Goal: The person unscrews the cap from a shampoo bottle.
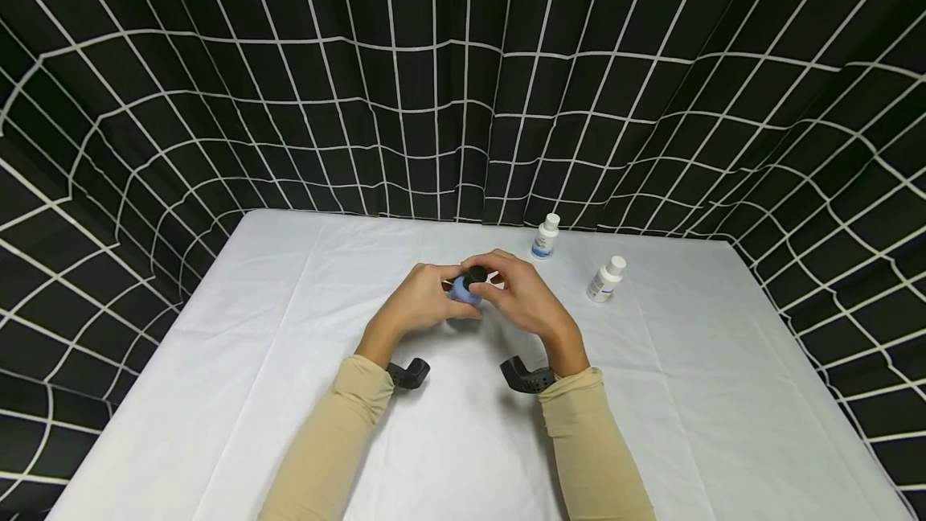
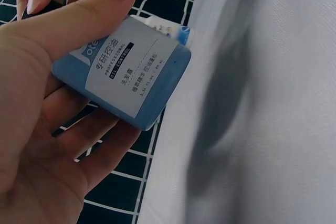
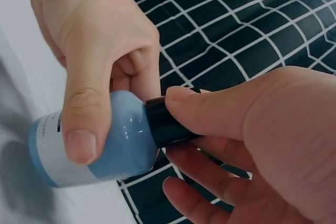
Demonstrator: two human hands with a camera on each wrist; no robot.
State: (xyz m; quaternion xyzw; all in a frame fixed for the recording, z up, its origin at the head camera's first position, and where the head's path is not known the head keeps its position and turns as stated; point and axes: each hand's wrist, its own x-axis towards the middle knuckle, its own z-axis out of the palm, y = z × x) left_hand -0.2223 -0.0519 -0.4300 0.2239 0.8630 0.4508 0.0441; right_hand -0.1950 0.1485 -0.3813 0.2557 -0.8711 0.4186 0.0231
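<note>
My left hand (image 1: pixel 419 297) grips a small blue shampoo bottle (image 2: pixel 170 74), the thumb lying across its printed white label and the fingers behind it. The bottle is held off the table, its shadow falling on the cloth. On its neck sits a black cap (image 3: pixel 170 121), which my right hand (image 1: pixel 526 294) pinches between thumb and fingers. In the right wrist view the bottle lies sideways, with its cap end toward my right hand. Whether the cap is loose cannot be told.
Two white bottles stand at the back right of the white-covered table (image 1: pixel 289 424): one (image 1: pixel 546 236) with a blue-based label, the other (image 1: pixel 606 279) nearer and farther right. A black curtain (image 1: pixel 405 87) with white grid lines surrounds the table's back and sides.
</note>
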